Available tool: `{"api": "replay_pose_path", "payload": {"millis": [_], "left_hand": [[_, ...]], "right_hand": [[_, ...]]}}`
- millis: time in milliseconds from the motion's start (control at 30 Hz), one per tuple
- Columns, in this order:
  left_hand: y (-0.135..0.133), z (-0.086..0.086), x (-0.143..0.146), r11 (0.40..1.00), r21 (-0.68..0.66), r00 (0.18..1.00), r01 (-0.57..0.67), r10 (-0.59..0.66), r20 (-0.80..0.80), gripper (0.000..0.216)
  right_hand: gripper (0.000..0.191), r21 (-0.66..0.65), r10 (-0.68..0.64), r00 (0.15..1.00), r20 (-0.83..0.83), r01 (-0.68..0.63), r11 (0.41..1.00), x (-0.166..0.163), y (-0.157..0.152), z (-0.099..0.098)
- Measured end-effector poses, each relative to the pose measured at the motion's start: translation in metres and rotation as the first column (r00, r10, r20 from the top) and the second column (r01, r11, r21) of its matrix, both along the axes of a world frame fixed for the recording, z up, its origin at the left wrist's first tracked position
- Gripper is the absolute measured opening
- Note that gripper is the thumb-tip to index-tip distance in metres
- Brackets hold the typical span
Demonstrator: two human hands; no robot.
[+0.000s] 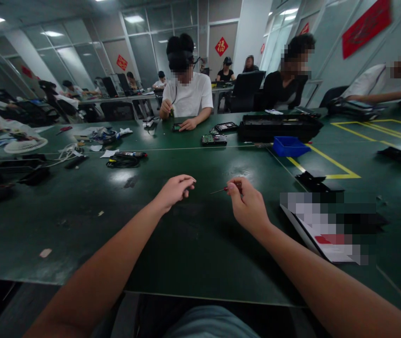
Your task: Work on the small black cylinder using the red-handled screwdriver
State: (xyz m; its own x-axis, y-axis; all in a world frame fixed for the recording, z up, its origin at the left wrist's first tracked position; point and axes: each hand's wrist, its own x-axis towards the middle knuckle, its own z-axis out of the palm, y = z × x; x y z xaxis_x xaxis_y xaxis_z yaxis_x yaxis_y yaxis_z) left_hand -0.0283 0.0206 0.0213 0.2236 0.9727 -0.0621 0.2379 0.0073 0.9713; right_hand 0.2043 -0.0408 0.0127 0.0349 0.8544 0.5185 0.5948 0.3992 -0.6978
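My right hand [247, 199] is wrapped round a small screwdriver [217, 191] with a reddish handle. Its thin shaft points left, towards my other hand, and stays above the table. Across a short gap, my left hand [176, 191] hovers with its fingers curled together. Something small and dark seems to be between those fingertips, too hidden to name. Neither hand touches the green tabletop [193, 253] below.
Across the table a person [188, 94] works on a small device, near a hard drive [214, 140]. A long black tray [279, 126] and a blue bin [291, 146] stand at right. Closer lies a blurred-out booklet [309, 230]. Coiled black cable [124, 160] lies at left.
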Motion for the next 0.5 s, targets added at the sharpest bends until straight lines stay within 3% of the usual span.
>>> {"api": "replay_pose_path", "payload": {"millis": [33, 100, 167, 333, 500], "left_hand": [[0.004, 0.007, -0.007, 0.992, -0.125, 0.974, -0.031, 0.058, 0.220, 0.018], [0.009, 0.021, -0.025, 0.958, -0.287, 0.812, -0.010, 0.175, 0.556, 0.014], [0.013, 0.034, -0.046, 0.941, -0.338, 0.681, -0.006, 0.252, 0.688, 0.014], [0.010, 0.045, -0.112, 0.900, -0.360, 0.614, -0.247, 0.433, 0.661, 0.015], [-0.012, 0.052, -0.193, 0.814, -0.282, 0.566, -0.507, 0.562, 0.603, 0.029]], "right_hand": [[0.022, -0.003, 0.001, 1.000, -0.001, -0.001, 1.000, 0.000, 0.000, 0.000], [0.022, -0.009, 0.002, 1.000, 0.000, -0.002, 1.000, 0.000, 0.000, 0.000], [0.022, -0.015, 0.010, 1.000, 0.001, -0.010, 1.000, 0.000, -0.001, 0.001], [0.023, -0.035, 0.025, 1.000, 0.005, -0.025, 0.999, 0.000, -0.003, 0.003], [0.021, -0.028, 0.020, 1.000, 0.000, -0.020, 0.999, 0.000, -0.002, 0.002]]}}
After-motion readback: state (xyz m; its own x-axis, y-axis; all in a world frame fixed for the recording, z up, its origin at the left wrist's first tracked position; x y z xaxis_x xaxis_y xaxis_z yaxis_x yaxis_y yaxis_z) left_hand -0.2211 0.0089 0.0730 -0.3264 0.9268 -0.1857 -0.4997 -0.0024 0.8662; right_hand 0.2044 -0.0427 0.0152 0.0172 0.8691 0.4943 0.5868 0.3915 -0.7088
